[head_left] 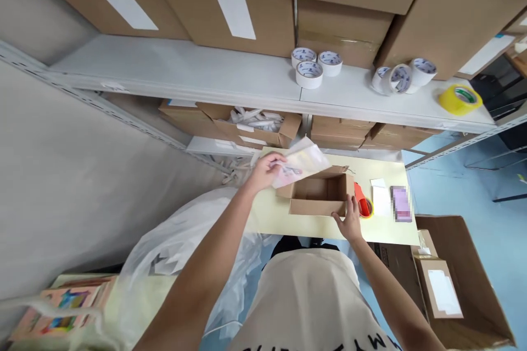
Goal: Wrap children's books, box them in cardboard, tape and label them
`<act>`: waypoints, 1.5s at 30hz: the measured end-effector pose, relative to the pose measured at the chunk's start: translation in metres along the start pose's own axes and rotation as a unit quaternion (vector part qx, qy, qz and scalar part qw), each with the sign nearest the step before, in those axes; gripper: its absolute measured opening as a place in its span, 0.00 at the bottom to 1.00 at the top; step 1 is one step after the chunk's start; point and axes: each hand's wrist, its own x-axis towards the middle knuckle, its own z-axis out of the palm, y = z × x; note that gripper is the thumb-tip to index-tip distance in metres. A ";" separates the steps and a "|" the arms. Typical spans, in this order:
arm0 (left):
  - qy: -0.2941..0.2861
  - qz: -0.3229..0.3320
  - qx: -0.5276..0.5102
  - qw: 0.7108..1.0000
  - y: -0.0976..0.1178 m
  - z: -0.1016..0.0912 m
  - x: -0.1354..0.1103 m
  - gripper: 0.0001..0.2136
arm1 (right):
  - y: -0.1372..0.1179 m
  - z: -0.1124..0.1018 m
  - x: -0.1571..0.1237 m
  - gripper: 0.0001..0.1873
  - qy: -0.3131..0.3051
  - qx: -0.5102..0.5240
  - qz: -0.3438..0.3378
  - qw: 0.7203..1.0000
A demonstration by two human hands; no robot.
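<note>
My left hand [267, 169] is closed on a clear plastic packet [302, 162] and holds it over the left edge of a small open cardboard box [317, 196]. The box sits on a pale yellow table [280, 219]. My right hand [351, 219] rests with fingers stretched against the box's right front corner, holding nothing I can see. A red tape dispenser [362, 204] lies just right of the box, beside that hand.
White labels [381, 197] and a blurred pink item [401, 203] lie on the table's right part. White tape rolls [309, 68] and a yellow roll [460, 98] sit on the shelf above. A large open carton [461, 279] stands at right, a white plastic bag [185, 247] at left.
</note>
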 end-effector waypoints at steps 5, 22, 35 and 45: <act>-0.133 -0.036 0.051 0.989 0.011 0.090 0.006 0.13 | 0.000 0.000 0.001 0.42 -0.021 -0.058 0.018 0.998; 0.103 -0.038 0.224 0.968 0.008 0.088 -0.052 0.22 | 0.012 -0.018 0.019 0.43 0.008 0.172 0.078 0.982; -0.012 -0.126 -0.082 0.989 -0.040 0.074 -0.094 0.33 | 0.026 -0.052 0.066 0.31 -0.175 0.150 -0.117 0.966; -0.160 0.007 0.178 0.971 -0.044 0.055 -0.095 0.21 | 0.017 -0.071 0.080 0.25 -0.260 -0.013 -0.218 0.940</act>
